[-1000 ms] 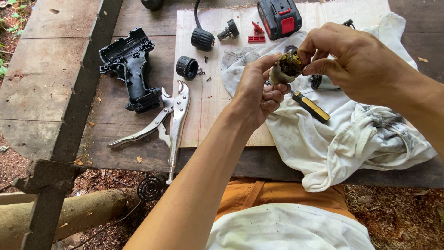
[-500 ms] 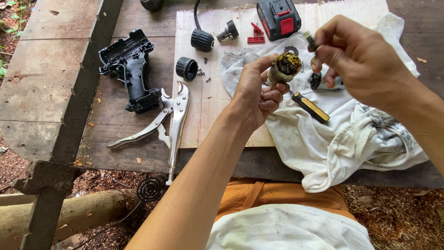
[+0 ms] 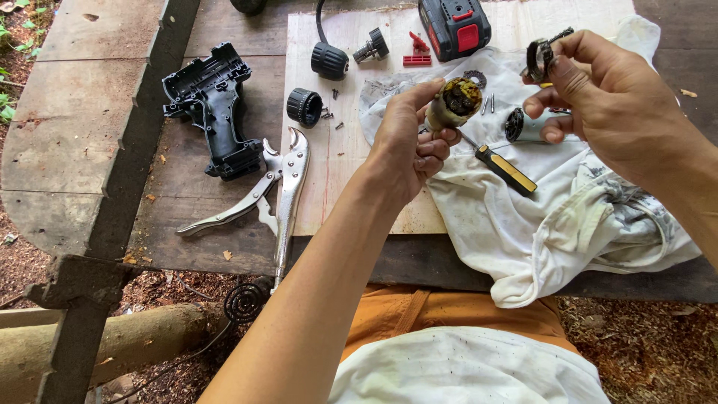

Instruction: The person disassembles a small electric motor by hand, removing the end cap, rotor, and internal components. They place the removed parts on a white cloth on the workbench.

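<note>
- A weathered wooden bench [image 3: 90,120] is seen from above; a pale plywood board [image 3: 340,187] is laid on it, and this board is taken as the landmark.
- A soiled white cloth [image 3: 553,224] is draped over the board's right part and hangs past the bench's near edge.
- The black tool housing half [image 3: 213,112] is lying left of the board, on bare bench wood.
- Locking pliers [image 3: 273,198] are laid across the board's left edge, jaws toward the far side.
- A red-and-black battery pack [image 3: 454,26] is standing at the board's far edge; a small red plastic piece [image 3: 416,54] lies just left of it.
- A yellow-handled screwdriver [image 3: 505,168] is resting on the cloth, over the board's right part.
- A black chuck [image 3: 329,58] and a black ring collar [image 3: 304,106] are placed near the board's far-left corner, with loose screws [image 3: 333,112] just beside the collar.
- The left hand [image 3: 411,146] is raised above the board's middle; its fingers are clenched around a grease-caked cylindrical gear unit [image 3: 452,103], open end upward.
- The right hand [image 3: 606,97] is held above the board's far-right part; a dark metal ring part [image 3: 540,56] is pinched between thumb and fingertips, apart from the gear unit.
- A small motor part [image 3: 523,126] is lying on the cloth below the right hand.
</note>
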